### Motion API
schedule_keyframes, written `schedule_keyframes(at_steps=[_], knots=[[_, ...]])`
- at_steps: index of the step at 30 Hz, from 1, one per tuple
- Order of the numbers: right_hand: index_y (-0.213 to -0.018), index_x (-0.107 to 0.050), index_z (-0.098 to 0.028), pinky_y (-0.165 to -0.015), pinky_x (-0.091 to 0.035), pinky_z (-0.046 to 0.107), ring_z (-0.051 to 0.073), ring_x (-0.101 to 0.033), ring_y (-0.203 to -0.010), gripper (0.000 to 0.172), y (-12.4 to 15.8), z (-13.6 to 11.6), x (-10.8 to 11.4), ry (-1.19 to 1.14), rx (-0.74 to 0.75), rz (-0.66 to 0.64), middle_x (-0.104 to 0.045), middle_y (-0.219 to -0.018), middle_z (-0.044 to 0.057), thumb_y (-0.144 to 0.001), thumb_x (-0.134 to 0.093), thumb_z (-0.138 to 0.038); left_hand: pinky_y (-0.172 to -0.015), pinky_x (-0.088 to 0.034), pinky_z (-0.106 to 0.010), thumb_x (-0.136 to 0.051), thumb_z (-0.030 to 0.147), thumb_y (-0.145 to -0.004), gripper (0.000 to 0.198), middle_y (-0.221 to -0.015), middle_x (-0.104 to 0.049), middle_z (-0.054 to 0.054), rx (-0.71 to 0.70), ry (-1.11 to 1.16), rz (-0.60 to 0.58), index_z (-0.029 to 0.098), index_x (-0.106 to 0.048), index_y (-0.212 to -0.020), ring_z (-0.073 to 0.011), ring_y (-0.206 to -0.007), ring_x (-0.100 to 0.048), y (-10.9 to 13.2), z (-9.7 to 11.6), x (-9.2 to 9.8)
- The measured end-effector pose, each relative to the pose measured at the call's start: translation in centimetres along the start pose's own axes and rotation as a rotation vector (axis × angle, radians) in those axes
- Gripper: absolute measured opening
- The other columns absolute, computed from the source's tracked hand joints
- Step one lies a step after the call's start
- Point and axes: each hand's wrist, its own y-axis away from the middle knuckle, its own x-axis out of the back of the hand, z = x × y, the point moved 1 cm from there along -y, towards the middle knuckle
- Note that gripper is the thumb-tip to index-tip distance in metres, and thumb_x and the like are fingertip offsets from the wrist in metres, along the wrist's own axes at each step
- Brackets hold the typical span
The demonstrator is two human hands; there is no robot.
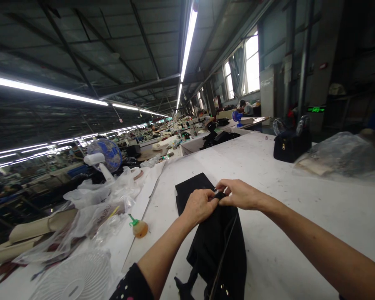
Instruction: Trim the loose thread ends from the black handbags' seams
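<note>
A black bag (218, 241) of soft material lies on the white table in front of me, its far flap spread flat and a strap trailing at the near left. My left hand (200, 205) is closed on the bag near its upper middle, thumb and fingers pinching the black material. Opposite it, my right hand (237, 194) pinches the same spot from the right, fingertips almost meeting the left ones. A small pale, shiny bit shows between the fingertips, too small to name. Metal fittings glint at the bag's near end.
A small bottle (140, 228) with a green spout stands on the left. Near it are clear plastic bags (93, 193), a white fan (76, 279) and a blue fan (108, 154). A finished-looking black handbag (292, 143) and plastic wrapping (346, 156) sit at right.
</note>
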Motion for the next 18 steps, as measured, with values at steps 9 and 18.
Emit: schedule_keyframes(at_steps=[9, 18], knots=[[-0.105, -0.057, -0.018, -0.071, -0.051, 0.030, 0.019, -0.059, -0.093, 0.032, 3.7, 2.4, -0.1, -0.467, -0.175, 0.044, -0.061, -0.110, 0.008, -0.077, -0.060, -0.034, -0.058, -0.036, -0.025, -0.050, 0.037, -0.077, 0.026, -0.068, -0.066, -0.002, 0.015, -0.025, 0.029, 0.022, -0.071, -0.077, -0.0162, -0.065, -0.057, -0.9, 0.2, -0.4], [-0.108, -0.057, -0.019, -0.075, -0.052, 0.032, 0.020, -0.061, -0.094, 0.034, 5.7, 2.8, -1.6, -0.492, -0.194, 0.041, -0.062, -0.106, 0.007, -0.079, -0.057, -0.036, -0.059, -0.037, -0.026, -0.050, 0.026, -0.071, 0.020, -0.065, -0.065, -0.003, 0.099, -0.067, 0.070, 0.019, -0.068, -0.067, -0.0172, -0.065, -0.057, -2.0, 0.4, -0.7]])
